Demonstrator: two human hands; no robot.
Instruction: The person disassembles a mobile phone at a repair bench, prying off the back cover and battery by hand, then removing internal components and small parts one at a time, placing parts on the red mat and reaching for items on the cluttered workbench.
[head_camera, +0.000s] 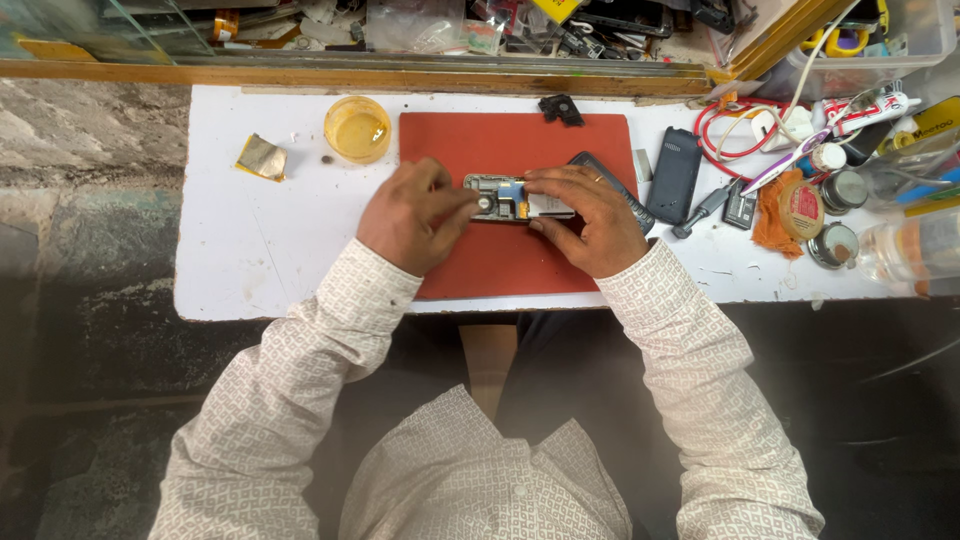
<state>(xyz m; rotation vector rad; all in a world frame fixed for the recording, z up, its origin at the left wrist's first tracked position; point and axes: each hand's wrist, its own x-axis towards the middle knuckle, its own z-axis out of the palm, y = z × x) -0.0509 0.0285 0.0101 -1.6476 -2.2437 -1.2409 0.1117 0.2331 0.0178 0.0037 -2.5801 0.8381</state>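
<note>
Your patterned sleeves lead up to both hands gripping the opened phone (510, 198) on the red mat (520, 145), its long axis running nine-to-three, left hand (415, 215) pinching the nine o'clock end, right hand (585, 215) clamping three o'clock.

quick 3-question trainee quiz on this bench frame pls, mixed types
1. True or false: both hands touch the opened phone on the red mat.
2. The yellow dish sits: A) on the red mat, B) on the white board left of the mat, C) in the right hand.
3. Fill in: the black back cover lies to the ____ of the mat.

Key:
1. True: left hand and right hand both grip it.
2. B
3. right
</note>
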